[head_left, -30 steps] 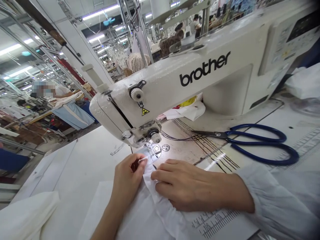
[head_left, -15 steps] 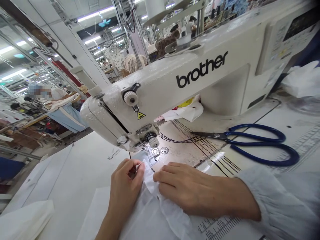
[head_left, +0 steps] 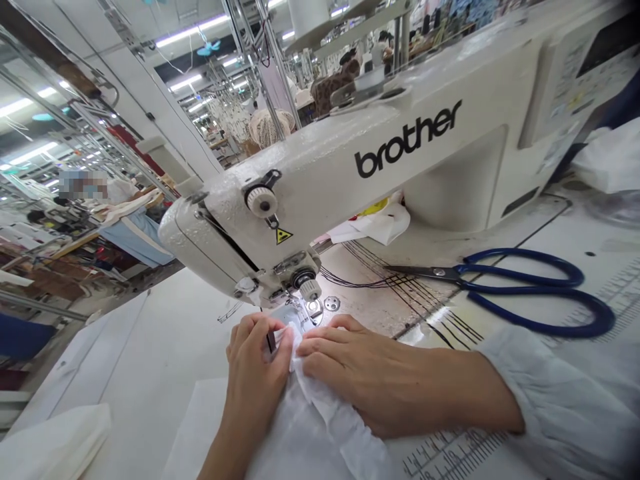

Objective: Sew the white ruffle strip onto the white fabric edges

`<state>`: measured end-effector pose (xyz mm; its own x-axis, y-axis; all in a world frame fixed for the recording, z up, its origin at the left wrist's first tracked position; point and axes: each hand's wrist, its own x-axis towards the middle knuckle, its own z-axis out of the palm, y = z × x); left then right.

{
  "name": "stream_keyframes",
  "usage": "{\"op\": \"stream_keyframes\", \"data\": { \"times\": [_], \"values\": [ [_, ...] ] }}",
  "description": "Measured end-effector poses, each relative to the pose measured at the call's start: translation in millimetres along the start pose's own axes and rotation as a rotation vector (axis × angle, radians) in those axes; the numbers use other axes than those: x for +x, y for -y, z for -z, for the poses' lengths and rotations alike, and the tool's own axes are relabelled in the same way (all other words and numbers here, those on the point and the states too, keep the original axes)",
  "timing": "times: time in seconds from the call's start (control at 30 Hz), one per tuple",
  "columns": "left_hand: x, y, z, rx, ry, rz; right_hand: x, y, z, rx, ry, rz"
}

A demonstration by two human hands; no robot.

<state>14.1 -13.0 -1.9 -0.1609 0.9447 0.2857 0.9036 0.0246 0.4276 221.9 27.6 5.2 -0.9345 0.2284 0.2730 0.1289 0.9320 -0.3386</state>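
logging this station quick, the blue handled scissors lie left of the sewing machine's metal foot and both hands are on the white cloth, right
Not quite: the head view shows the blue handled scissors lying to the right of the metal foot, not the left. The rest stands: the left hand and right hand are both on the white cloth.

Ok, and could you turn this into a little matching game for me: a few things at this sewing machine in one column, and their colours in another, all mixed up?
Things:
1. Scissors handles
2. Warning triangle
3. Brand name on the sewing machine
4. Cloth

Colours:
A. Black
B. White
C. Dark blue
D. Yellow

Right pairs: 1-C, 2-D, 3-A, 4-B.
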Motion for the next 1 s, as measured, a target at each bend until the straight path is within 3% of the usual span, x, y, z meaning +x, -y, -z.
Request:
{"op": "stream_keyframes", "data": {
  "times": [0.1,0.3,0.47,1.0],
  "values": [
    [1.4,1.0,-1.4,0.013,0.001,-0.013,1.1,2.0,2.2,-0.015,0.005,-0.025],
    [10.6,-0.1,-10.1,0.183,0.043,0.064,-2.6,2.7,-6.4,-0.062,-0.143,-0.053],
    [21.4,-0.1,-20.6,0.286,0.051,0.091,-5.2,6.2,-11.8,-0.134,-0.179,-0.114],
    [27.0,8.0,-30.2,0.603,0.135,-0.221,-2.9,7.7,-23.5,-0.281,-0.233,-0.178]
  ]
}}
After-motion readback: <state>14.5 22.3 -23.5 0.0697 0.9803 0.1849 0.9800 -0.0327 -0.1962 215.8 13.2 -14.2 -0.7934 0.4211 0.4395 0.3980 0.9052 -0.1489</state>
